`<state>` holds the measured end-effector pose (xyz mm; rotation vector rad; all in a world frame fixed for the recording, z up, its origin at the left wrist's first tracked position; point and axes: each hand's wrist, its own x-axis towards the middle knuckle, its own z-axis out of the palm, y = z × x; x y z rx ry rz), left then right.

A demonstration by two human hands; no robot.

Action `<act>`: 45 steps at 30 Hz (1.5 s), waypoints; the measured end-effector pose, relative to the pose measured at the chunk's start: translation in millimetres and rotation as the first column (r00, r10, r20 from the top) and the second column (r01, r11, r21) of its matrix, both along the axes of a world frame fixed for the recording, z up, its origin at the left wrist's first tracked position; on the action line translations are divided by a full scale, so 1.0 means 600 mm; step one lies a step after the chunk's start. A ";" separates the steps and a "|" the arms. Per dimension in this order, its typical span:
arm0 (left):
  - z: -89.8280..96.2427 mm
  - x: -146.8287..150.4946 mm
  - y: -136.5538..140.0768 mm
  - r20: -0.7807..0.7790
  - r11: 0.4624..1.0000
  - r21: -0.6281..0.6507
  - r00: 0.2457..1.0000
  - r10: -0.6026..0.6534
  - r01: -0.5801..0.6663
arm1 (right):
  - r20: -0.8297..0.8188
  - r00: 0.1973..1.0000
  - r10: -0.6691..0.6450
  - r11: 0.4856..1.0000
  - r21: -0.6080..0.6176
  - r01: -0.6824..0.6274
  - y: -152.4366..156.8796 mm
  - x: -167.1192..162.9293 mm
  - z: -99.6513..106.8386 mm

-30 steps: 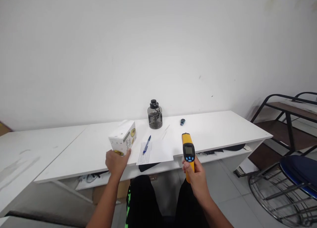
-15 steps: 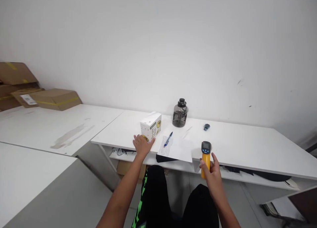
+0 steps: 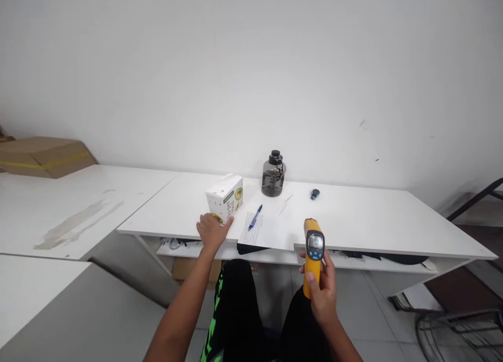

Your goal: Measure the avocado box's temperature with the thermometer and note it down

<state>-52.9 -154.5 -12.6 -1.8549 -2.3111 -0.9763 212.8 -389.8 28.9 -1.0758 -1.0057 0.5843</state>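
Note:
My right hand (image 3: pixel 324 291) is wrapped round the yellow handle of an infrared thermometer (image 3: pixel 313 252), held upright in front of the desk's edge. Its small screen and blue buttons face me. At the near end of a white box (image 3: pixel 226 198) with avocado pictures lies my left hand (image 3: pixel 212 231), fingers and thumb spread against its lower part. The box stands on the white desk (image 3: pixel 353 215). To its right, a blue pen (image 3: pixel 255 217) rests on a printed sheet of paper (image 3: pixel 271 231) that overhangs the front edge.
A dark see-through water jug (image 3: pixel 274 174) stands near the wall. Right of it lies a small dark wristwatch-like object (image 3: pixel 315 194). A cardboard box (image 3: pixel 47 156) sits on the left table. Under the desktop runs a shelf (image 3: pixel 283 256); a black metal rack (image 3: pixel 463 330) is at lower right.
My view has turned to the right. The infrared thermometer has tilted in my right hand, and its screen now looks brighter. My left hand stays at the white box.

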 end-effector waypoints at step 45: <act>0.005 0.003 -0.005 0.005 1.000 0.003 1.000 0.009 -0.009 | 0.985 0.174 -0.021 0.752 -0.099 0.651 0.271 0.098 -0.020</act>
